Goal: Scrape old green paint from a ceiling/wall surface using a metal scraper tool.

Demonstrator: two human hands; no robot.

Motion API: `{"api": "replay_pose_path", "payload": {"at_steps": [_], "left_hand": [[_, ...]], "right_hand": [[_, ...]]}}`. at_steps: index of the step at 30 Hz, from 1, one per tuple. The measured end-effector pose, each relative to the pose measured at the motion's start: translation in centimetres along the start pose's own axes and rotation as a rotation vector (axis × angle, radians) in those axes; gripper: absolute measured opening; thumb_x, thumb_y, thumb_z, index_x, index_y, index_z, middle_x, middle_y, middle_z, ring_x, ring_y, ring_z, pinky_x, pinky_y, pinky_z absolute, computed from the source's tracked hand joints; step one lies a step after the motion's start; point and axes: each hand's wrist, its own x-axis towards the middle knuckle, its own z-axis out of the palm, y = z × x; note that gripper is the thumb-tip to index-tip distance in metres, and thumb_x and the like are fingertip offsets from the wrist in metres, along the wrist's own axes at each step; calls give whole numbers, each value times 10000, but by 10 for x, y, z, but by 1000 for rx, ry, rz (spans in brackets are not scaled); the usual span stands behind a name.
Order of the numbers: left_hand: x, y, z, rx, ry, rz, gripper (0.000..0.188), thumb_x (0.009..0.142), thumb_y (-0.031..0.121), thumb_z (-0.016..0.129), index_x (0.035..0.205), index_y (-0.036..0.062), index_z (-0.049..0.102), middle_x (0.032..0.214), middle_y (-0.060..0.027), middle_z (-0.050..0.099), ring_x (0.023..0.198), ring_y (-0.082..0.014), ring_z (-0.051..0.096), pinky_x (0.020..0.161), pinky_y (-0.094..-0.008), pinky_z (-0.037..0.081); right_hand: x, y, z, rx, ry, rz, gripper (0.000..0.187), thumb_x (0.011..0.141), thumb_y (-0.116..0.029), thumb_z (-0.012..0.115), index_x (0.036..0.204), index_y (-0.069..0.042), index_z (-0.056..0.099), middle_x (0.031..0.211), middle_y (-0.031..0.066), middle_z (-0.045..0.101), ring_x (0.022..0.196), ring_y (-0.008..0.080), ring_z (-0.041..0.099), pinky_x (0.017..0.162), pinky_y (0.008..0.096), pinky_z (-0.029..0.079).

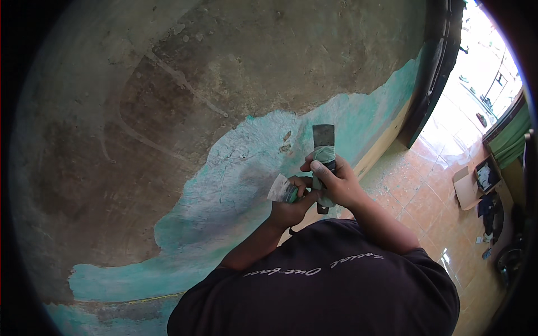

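Note:
My right hand point(343, 185) is closed around the handle of a putty knife point(323, 134) with a wide dark blade that points up and away from me. Pale greenish cloth or tape point(324, 153) is wrapped around the base of its blade and along the handle. A second, smaller scraper point(278, 189), its blade whitish and its handle green, is gripped in my left hand point(292, 210). The left fingertips also reach the lower wrapped handle of the putty knife. Both hands are in front of a wall with peeling turquoise paint point(246, 162).
Bare grey-brown plaster point(168, 101) covers the upper and left wall. A dark door frame point(434, 73) stands at the right, beside a bright doorway. On the tiled floor point(417, 190) are paint flakes, an open cardboard box point(466, 187) and dark cloth point(492, 215). A green curtain point(510, 137) hangs at the far right.

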Motion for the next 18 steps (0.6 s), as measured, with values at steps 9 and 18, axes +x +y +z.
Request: {"api": "replay_pose_path", "payload": {"at_steps": [9,18], "left_hand": [[0,-16,2,63,63,61,338,706,25,705,675,89,375,697,-40,551,638,-100,521,541,-249,400],[6,16,-3,468,107,484,318,664,36,732,709,100,424,632,-17,483,529,-88,490,466,-231,362]], "right_hand": [[4,-7,4,138,14,-55,302,941,-268,407,1025,14,478,887,101,553,734,179,582,640,316,507],[22,-45,26,27,-228,-15,281,935,-222,414,1071,-1,522,688,15,539,571,74,504,553,210,418]]}}
